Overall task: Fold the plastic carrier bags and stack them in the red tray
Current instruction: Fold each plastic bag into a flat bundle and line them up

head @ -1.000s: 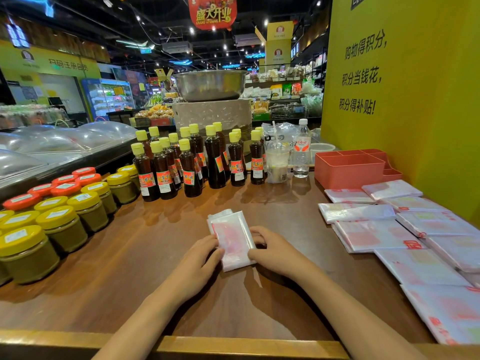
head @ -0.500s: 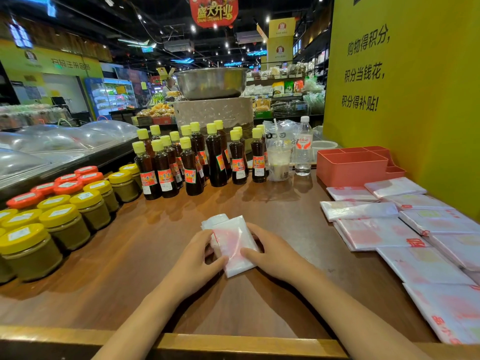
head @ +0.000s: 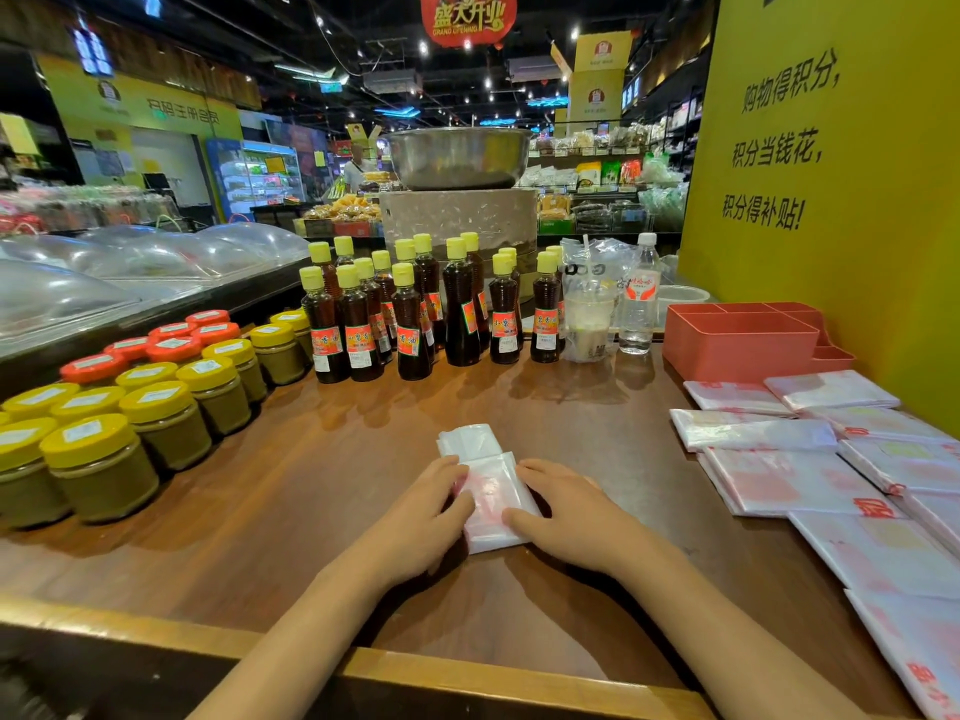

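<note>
Each grip presses flat-fingered on the folded bag [head: 493, 504], mid-tabletop.
Thin, slippery, springy film: left hand [head: 415, 517] and right hand [head: 566, 517] should pinch the folded edges.

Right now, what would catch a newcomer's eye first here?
Both hands, left hand and right hand, press a folded carrier bag mid-counter. Behind stand dark sauce bottles with yellow caps. Flat bags spread at right, before the red tray.

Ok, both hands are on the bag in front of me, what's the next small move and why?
Probably fold the free handle end back over the packet: the left hand and right hand flank the folded carrier bag, but that end pokes out, and the red tray waits ahead on the right.
</note>
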The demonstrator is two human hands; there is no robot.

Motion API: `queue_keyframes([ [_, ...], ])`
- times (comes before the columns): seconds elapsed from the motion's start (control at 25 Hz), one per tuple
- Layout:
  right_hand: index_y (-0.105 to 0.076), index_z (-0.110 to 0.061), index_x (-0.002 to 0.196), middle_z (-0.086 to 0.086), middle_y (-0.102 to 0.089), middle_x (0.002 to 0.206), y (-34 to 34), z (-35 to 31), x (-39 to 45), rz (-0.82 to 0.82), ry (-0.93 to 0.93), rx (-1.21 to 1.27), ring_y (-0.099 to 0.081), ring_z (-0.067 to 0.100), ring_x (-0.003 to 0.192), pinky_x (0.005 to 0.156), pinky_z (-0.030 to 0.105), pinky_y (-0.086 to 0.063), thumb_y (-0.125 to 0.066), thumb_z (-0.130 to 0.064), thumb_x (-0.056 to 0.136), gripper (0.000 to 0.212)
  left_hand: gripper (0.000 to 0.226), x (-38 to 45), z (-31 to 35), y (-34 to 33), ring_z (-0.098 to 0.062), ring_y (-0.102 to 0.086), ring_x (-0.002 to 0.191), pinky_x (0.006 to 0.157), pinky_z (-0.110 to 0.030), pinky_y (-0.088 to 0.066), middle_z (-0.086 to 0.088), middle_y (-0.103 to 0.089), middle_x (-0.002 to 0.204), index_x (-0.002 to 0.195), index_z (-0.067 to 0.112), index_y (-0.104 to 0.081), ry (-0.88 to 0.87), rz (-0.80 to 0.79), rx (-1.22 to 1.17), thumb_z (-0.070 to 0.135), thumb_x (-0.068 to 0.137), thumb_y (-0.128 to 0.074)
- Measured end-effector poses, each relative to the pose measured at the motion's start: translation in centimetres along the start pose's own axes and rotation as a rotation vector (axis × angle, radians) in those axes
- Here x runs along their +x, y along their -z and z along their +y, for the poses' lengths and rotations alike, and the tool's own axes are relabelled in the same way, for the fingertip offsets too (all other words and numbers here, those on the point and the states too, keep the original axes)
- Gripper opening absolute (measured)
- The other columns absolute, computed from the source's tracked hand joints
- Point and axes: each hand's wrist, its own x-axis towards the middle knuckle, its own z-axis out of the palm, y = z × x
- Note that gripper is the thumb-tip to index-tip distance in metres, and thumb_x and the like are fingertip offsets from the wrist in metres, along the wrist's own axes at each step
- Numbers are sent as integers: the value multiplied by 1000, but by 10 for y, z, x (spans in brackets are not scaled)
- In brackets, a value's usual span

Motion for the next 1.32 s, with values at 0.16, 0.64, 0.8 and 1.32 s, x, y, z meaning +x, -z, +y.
queue_keyframes([
  [0.16,-41,-23,146,-8,-43,148,-1,1,-2,20,33,-1,-39,12,134,117,41,-30,-46,-49,95,58,67,-1,4,-4,-12,-4,153,113,-18,1,-2,-4,167,160,12,-7,-74,-104,322,45,106,-31],
  [0.64,-2,-26,162,-12,6,168,-8,0,3,-130,77,-216,9,2,152,125,39,5,-17,-45,106,60,75,-3,0,-5,-9,11,152,123,-33,8,-1,10,167,159,15,8,-57,-238,488,59,103,-17],
  [0.8,-4,-26,162,-11,3,168,-8,0,5,-137,68,-217,8,5,153,125,41,5,-18,-46,106,61,77,0,-1,-4,-8,10,152,123,-34,7,0,10,167,159,17,8,-63,-246,486,61,102,-18],
  [1.32,-55,-32,143,-10,-48,147,16,17,0,-67,-58,384,-44,3,123,90,11,-35,-32,-13,103,49,90,-9,-3,12,-7,-26,144,114,-27,-22,13,-25,161,155,34,-23,-101,-143,178,76,82,-56],
])
